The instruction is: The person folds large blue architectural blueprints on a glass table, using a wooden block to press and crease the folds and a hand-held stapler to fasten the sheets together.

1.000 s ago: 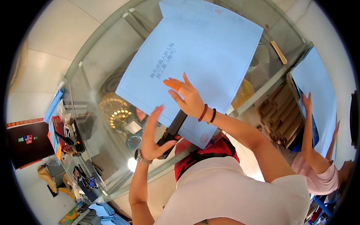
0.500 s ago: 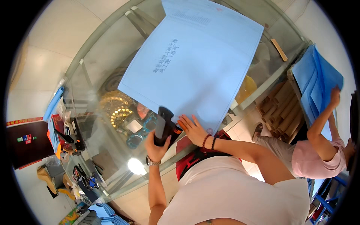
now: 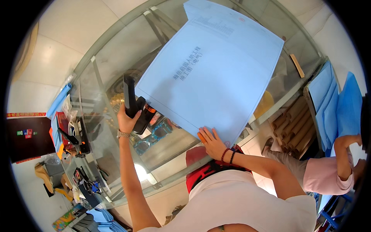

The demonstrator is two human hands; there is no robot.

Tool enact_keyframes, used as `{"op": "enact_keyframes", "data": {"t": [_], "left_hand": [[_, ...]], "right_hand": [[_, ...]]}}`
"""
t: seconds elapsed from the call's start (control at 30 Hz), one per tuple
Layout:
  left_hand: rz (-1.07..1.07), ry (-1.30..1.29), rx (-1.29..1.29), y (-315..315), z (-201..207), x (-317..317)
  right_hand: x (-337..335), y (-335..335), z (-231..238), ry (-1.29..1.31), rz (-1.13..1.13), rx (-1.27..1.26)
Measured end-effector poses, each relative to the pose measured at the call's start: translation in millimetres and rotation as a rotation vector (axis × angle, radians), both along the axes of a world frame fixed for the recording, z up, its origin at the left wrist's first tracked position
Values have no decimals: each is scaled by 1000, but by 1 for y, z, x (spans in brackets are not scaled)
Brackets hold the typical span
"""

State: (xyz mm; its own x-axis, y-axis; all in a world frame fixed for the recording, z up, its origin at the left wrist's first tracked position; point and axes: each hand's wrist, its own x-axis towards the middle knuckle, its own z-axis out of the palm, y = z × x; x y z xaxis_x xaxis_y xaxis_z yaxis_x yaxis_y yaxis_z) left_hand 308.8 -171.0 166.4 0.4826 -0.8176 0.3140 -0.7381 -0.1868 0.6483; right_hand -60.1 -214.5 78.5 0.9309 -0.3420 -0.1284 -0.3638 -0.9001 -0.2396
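My left hand (image 3: 126, 120) is wrapped tight around a black stapler (image 3: 133, 104) and holds it up above the glass table (image 3: 104, 65). The stapler is just left of the big blue sheet (image 3: 216, 73), near its left corner, but I cannot tell if it touches the paper.

My right hand (image 3: 211, 143) lies flat and open, fingers spread, pressing on the near corner of the sheet. That corner sits right at the near edge of the table. Something small and orange (image 3: 201, 136) peeks out by my fingers.

The sheet covers most of the right side of the table. Its far corner lies over another paper (image 3: 216, 19). The left part of the glass is bare, so there is room to move there. At the far left edge of the table lies a second black tool (image 3: 81, 135).

On my right, another person (image 3: 328, 174) holds blue sheets (image 3: 332, 104), well apart from my hands.
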Motion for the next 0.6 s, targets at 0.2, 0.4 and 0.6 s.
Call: {"op": "enact_keyframes", "data": {"t": [0.2, 0.4, 0.6], "left_hand": [[-15, -177, 391, -49, 23, -8], [-44, -272, 985, -107, -1, -1], [135, -774, 778, -157, 10, -34]], "right_hand": [[96, -87, 95, -604, -31, 268], [289, -175, 108, -936, 137, 167], [332, -218, 11, -154, 43, 254]]}}
